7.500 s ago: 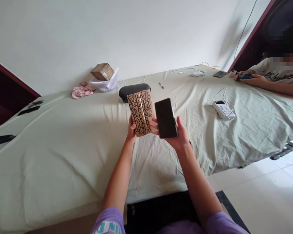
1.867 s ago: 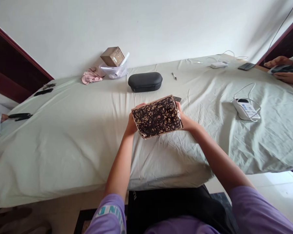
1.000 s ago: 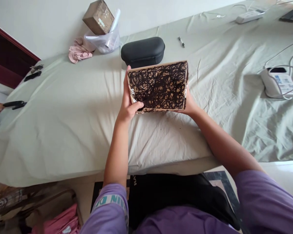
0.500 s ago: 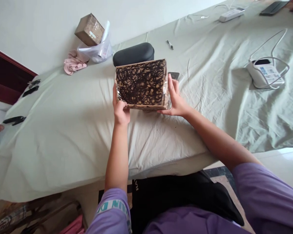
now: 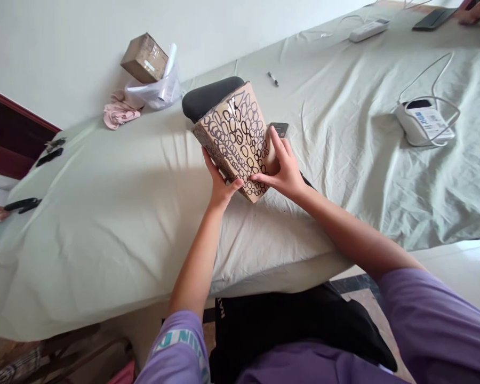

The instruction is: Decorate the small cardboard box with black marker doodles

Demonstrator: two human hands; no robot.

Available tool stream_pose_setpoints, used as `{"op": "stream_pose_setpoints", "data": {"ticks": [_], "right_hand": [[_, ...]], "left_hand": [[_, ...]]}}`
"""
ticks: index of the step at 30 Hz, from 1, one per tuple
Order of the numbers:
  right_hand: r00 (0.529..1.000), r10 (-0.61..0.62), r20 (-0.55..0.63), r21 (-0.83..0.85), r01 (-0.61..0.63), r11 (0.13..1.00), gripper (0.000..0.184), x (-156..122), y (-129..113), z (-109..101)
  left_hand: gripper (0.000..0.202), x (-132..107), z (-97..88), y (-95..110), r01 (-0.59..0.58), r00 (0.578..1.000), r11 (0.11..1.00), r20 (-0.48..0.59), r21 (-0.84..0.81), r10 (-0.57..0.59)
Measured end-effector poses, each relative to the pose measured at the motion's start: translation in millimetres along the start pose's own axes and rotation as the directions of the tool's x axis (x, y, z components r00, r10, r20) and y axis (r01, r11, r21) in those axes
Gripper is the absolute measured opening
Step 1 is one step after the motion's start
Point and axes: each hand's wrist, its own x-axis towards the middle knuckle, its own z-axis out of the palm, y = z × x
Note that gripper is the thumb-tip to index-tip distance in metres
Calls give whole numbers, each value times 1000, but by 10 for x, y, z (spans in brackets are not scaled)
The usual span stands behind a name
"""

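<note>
Cardboard box (image 5: 238, 140) covered in black marker loops, held up off the cloth-covered counter (image 5: 104, 213) between both hands and tilted so one looped face turns toward the camera. Left hand (image 5: 221, 186) cupped under the lower left edge, thumb pressed on the near face, taking the weight from below. Right hand (image 5: 282, 170) half closed on the right side, fingers spread along the flank and thumb on the front corner, likely steadying the tilt. Clear tape glinting along the top seam. Just behind the box, partly hidden by it, a black zip case (image 5: 206, 97); just beside the right fingertips, a dark phone (image 5: 279, 128) flat on the cloth. Well apart to the right, a white device with coiled cable (image 5: 422, 121). Far back by the wall, a small brown carton (image 5: 144, 57) resting on a plastic bag (image 5: 157, 92), a pink rag (image 5: 118, 113) alongside.
</note>
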Motion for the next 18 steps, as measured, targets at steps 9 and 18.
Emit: {"op": "stream_pose_setpoints", "data": {"ticks": [9,18], "right_hand": [[954,287,88,141,-297,944,63,157,49,-511],[734,640,229,-709,-325,626,25,-78,64,-712]], "left_hand": [[117,44,-141,-4,-22,994,1000,-106,17,23],[116,122,-176,-63,112,989,986,-79,-128,-122]]}}
